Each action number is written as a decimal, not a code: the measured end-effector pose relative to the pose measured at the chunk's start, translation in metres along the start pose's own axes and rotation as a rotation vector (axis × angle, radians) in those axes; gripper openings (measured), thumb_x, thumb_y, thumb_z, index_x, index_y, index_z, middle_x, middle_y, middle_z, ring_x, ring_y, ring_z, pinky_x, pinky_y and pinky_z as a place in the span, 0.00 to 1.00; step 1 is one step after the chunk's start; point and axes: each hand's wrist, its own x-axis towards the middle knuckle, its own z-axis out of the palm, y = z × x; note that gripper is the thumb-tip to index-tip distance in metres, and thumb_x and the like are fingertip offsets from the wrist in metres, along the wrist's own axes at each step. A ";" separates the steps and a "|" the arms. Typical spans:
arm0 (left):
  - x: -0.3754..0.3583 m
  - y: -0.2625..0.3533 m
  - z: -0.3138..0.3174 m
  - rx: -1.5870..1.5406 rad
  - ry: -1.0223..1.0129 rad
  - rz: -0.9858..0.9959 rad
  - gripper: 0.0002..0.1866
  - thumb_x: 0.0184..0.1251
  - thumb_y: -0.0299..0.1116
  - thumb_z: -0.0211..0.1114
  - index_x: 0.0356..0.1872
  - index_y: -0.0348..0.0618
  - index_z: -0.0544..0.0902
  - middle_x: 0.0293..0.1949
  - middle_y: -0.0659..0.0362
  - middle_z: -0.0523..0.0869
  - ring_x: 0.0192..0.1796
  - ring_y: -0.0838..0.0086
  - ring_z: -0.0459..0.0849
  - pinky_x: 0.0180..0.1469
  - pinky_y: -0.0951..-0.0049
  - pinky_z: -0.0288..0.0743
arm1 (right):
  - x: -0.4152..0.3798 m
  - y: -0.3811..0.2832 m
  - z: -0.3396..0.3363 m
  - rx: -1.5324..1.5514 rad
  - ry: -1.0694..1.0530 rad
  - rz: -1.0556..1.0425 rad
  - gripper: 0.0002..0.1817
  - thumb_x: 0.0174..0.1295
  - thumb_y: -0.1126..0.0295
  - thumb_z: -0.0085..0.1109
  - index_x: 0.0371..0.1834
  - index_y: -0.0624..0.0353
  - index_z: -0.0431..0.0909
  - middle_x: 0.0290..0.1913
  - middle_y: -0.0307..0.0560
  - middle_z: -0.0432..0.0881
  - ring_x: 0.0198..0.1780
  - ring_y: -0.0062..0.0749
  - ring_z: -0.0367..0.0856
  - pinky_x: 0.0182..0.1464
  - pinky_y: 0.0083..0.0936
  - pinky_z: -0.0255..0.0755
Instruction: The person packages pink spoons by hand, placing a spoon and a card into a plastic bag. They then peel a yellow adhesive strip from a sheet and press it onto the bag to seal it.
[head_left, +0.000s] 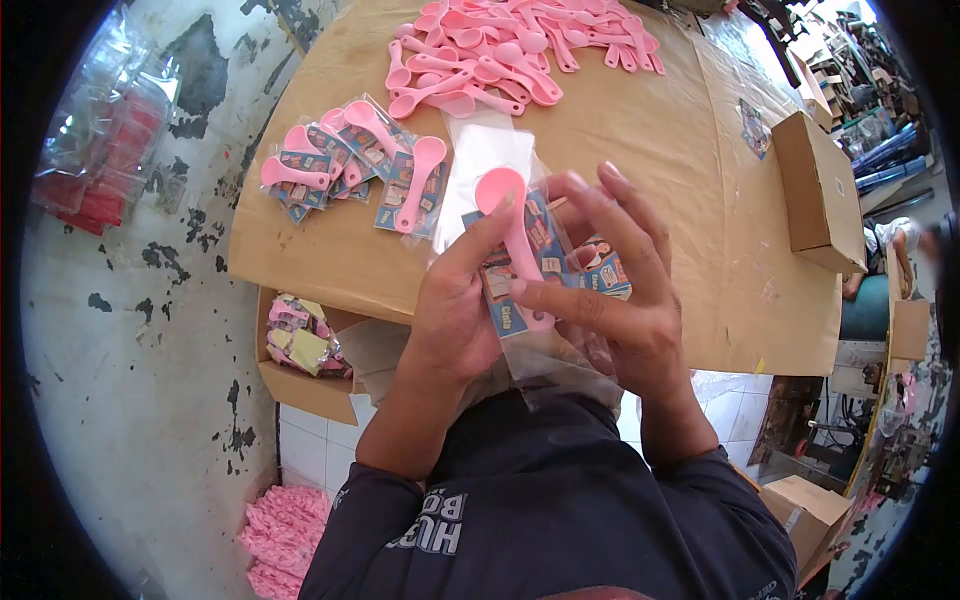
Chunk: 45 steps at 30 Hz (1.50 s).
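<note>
Between my hands is a pink scoop spoon (518, 240) lying over a blue printed card (504, 318), with a clear plastic bag (560, 372) around the lower part. My left hand (448, 312) is closed on spoon and card, its thumb on the edge of the bowl. My right hand (637, 318) has its thumb pressed on the spoon's handle; two fingers stretch upward while others curl at the bag's side. More printed cards (606, 272) show behind the right fingers. Just beyond my hands lies a stack of clear bags (482, 155) on the table.
A heap of pink spoons (500, 50) covers the table's far side. Packed spoons with cards (330, 155) lie at the left. A cardboard box (815, 190) stands on the right edge. Below the left edge, an open carton (300, 375) holds packs; pink bundles (285, 530) sit on the floor.
</note>
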 end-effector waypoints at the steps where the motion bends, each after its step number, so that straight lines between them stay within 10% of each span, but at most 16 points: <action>1: -0.001 -0.001 0.000 0.004 0.021 -0.008 0.28 0.86 0.45 0.48 0.74 0.33 0.66 0.71 0.42 0.75 0.71 0.54 0.78 0.74 0.54 0.71 | -0.001 0.000 -0.001 0.053 -0.018 0.003 0.12 0.57 0.64 0.73 0.45 0.41 0.94 0.72 0.54 0.75 0.76 0.58 0.68 0.72 0.47 0.69; 7: 0.005 0.004 -0.011 0.192 -0.033 0.161 0.34 0.83 0.50 0.53 0.77 0.34 0.62 0.72 0.39 0.74 0.78 0.55 0.69 0.80 0.53 0.61 | -0.005 0.010 -0.014 0.447 0.101 0.099 0.15 0.55 0.75 0.75 0.47 0.61 0.89 0.45 0.48 0.90 0.46 0.41 0.88 0.51 0.30 0.80; 11: -0.005 0.008 -0.005 0.596 -0.249 0.211 0.29 0.81 0.37 0.59 0.74 0.32 0.66 0.67 0.39 0.80 0.70 0.61 0.80 0.70 0.62 0.76 | -0.012 0.004 -0.004 0.479 0.140 0.332 0.28 0.60 0.76 0.74 0.65 0.62 0.77 0.41 0.48 0.89 0.39 0.28 0.86 0.46 0.26 0.78; 15: -0.006 0.001 0.004 0.745 -0.057 0.244 0.21 0.78 0.27 0.63 0.67 0.30 0.75 0.61 0.43 0.86 0.58 0.68 0.88 0.56 0.73 0.85 | -0.015 0.003 -0.001 0.577 0.067 0.540 0.36 0.61 0.75 0.75 0.72 0.62 0.67 0.37 0.44 0.87 0.34 0.21 0.83 0.42 0.26 0.77; 20: -0.011 -0.002 0.007 0.935 0.135 0.283 0.22 0.79 0.28 0.63 0.70 0.37 0.75 0.50 0.50 0.92 0.43 0.77 0.91 0.42 0.80 0.84 | -0.014 0.013 0.003 0.333 0.357 0.407 0.25 0.60 0.77 0.74 0.60 0.62 0.76 0.42 0.49 0.86 0.38 0.29 0.83 0.42 0.27 0.77; 26: -0.015 -0.018 0.010 1.138 0.069 0.359 0.27 0.77 0.25 0.62 0.75 0.38 0.71 0.54 0.50 0.91 0.51 0.73 0.91 0.49 0.76 0.82 | 0.000 0.012 -0.003 -0.121 0.388 0.103 0.18 0.52 0.78 0.73 0.49 0.58 0.88 0.55 0.50 0.85 0.51 0.46 0.80 0.52 0.37 0.75; 35: -0.014 -0.019 0.013 1.349 -0.018 0.414 0.28 0.73 0.22 0.64 0.74 0.38 0.74 0.64 0.48 0.86 0.58 0.68 0.90 0.57 0.70 0.81 | 0.004 0.020 -0.001 -0.204 0.445 0.025 0.14 0.51 0.80 0.72 0.43 0.61 0.88 0.51 0.48 0.87 0.48 0.46 0.82 0.50 0.37 0.75; 37: -0.009 -0.020 0.006 1.470 -0.085 0.573 0.30 0.71 0.23 0.67 0.74 0.37 0.73 0.41 0.53 0.93 0.43 0.83 0.87 0.41 0.83 0.75 | 0.004 0.022 -0.002 -0.199 0.442 0.025 0.14 0.51 0.80 0.72 0.43 0.61 0.88 0.50 0.48 0.87 0.48 0.45 0.82 0.50 0.37 0.75; 45: -0.016 -0.014 0.012 1.359 -0.042 0.380 0.30 0.73 0.23 0.65 0.75 0.34 0.70 0.46 0.48 0.93 0.48 0.79 0.89 0.49 0.79 0.80 | 0.007 0.026 -0.009 -0.082 0.419 0.064 0.12 0.51 0.81 0.70 0.40 0.61 0.85 0.46 0.48 0.87 0.48 0.41 0.84 0.51 0.34 0.76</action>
